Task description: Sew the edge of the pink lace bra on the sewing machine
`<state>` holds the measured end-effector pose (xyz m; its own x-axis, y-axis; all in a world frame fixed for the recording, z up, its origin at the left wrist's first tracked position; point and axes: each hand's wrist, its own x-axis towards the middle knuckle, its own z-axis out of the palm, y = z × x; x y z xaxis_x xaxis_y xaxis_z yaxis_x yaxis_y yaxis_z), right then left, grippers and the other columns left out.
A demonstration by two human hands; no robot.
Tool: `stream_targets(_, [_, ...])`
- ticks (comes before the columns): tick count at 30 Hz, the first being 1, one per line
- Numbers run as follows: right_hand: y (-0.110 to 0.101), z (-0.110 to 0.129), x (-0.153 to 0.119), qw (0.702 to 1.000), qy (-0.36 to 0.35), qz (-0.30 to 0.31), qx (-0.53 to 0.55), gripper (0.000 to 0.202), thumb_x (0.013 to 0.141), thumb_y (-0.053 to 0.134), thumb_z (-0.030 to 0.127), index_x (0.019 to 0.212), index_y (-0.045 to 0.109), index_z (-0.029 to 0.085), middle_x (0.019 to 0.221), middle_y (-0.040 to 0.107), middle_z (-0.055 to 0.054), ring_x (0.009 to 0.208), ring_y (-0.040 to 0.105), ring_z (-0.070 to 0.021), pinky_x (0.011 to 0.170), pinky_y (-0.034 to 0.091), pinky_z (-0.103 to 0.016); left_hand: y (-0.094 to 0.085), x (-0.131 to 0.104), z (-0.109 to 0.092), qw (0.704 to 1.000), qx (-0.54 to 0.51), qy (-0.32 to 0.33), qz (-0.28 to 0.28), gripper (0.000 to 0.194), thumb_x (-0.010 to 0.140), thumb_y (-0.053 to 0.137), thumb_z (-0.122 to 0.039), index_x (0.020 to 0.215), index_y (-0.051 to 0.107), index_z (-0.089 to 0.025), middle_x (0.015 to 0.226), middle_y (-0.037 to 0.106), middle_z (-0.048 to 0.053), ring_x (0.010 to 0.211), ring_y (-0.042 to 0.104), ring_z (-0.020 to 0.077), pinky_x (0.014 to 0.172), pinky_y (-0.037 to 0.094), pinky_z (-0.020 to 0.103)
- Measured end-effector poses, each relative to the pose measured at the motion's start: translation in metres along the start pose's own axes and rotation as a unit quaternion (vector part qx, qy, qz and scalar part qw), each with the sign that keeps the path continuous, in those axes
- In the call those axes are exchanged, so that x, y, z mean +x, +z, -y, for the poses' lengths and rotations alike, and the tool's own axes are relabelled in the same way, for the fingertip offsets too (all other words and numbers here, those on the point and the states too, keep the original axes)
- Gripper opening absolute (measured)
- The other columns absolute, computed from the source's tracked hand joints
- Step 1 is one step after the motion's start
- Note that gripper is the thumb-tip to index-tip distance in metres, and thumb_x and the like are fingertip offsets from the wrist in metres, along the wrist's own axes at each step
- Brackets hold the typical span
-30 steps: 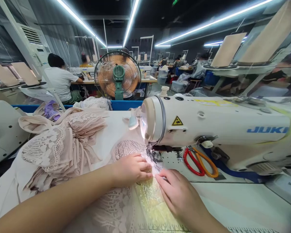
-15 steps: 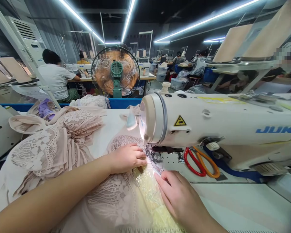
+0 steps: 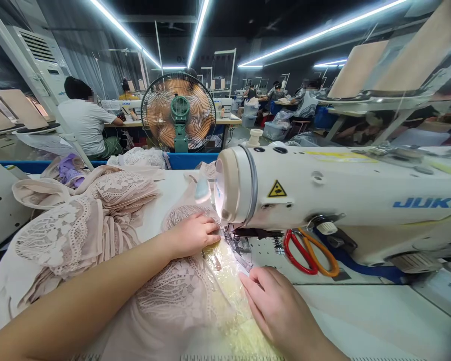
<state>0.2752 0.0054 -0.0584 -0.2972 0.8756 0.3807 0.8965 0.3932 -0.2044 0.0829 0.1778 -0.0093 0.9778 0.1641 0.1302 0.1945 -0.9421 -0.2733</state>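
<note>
My left hand (image 3: 196,233) rests on the beige lace fabric (image 3: 173,293) just left of the needle area, its fingers bent together over the fabric edge. My right hand (image 3: 272,296) is closed beside the metal attachment (image 3: 241,259), with thumb and fingertips at its lower end; what they pinch is too small to tell. The white sewing machine (image 3: 278,188) reaches in from the right, its lamp lighting the fabric. Between my hands lies a shiny yellow taped surface (image 3: 229,281).
Stacked lace pieces (image 3: 71,235) lie on the left of the table. Red-handled scissors (image 3: 300,253) and an orange handle (image 3: 323,255) lie under the machine arm. Behind the table are a large fan (image 3: 179,110) and a seated person (image 3: 86,120).
My left hand has shifted slightly left and up with the fabric beneath it, away from the needle area. My right hand stays in nearly the same place.
</note>
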Motion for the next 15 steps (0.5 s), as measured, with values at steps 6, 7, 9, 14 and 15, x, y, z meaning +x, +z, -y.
stream_targets(6, [-0.004,0.004,0.003,0.998,-0.015,-0.056,-0.007,0.018,0.082,0.042,0.007,0.078,0.057,0.017,0.073,0.049,-0.004,0.065,0.040,-0.0179,0.056,0.032,-0.030,-0.030,-0.008,-0.034,0.996,-0.091,0.000,0.015,0.011,0.085,0.055,-0.019,0.084,0.066,-0.017,0.097,0.067,0.006,0.090,0.058,0.0204,0.083,0.044,0.034])
stream_targets(7, [-0.005,0.004,0.003,0.998,-0.017,-0.060,-0.003,0.018,0.083,0.042,0.007,0.078,0.057,0.017,0.073,0.050,-0.004,0.065,0.041,-0.0179,0.056,0.033,-0.030,-0.035,-0.008,-0.040,0.993,-0.108,0.003,0.047,0.006,0.081,0.060,-0.021,0.082,0.065,-0.017,0.090,0.067,0.005,0.085,0.058,0.0200,0.077,0.045,0.032])
stream_targets(9, [-0.008,0.003,0.003,0.998,-0.021,-0.062,0.008,0.020,0.087,0.040,0.009,0.081,0.058,0.017,0.075,0.052,-0.005,0.067,0.045,-0.0180,0.058,0.037,-0.030,-0.042,-0.008,-0.050,0.985,-0.135,-0.006,0.108,0.005,0.075,0.065,-0.019,0.073,0.061,-0.016,0.077,0.064,0.004,0.077,0.057,0.0197,0.069,0.045,0.030])
stream_targets(14, [-0.014,0.008,-0.008,0.992,0.025,-0.094,0.083,0.034,0.094,0.041,0.022,0.128,0.046,0.023,0.099,0.064,-0.008,0.089,0.059,-0.0215,0.075,0.049,-0.034,-0.043,-0.006,-0.046,0.920,-0.351,-0.167,0.053,0.019,0.076,0.053,-0.009,0.062,0.044,-0.018,0.068,0.056,-0.001,0.063,0.051,0.0130,0.056,0.039,0.023])
stream_targets(15, [-0.014,0.014,-0.011,0.987,0.046,-0.098,0.118,0.043,0.095,0.040,0.026,0.137,0.035,0.027,0.104,0.064,-0.008,0.093,0.060,-0.0218,0.077,0.049,-0.035,-0.041,-0.006,-0.042,0.906,-0.372,-0.200,0.027,0.017,0.079,0.051,-0.012,0.065,0.043,-0.019,0.067,0.054,-0.002,0.061,0.050,0.0120,0.055,0.039,0.021])
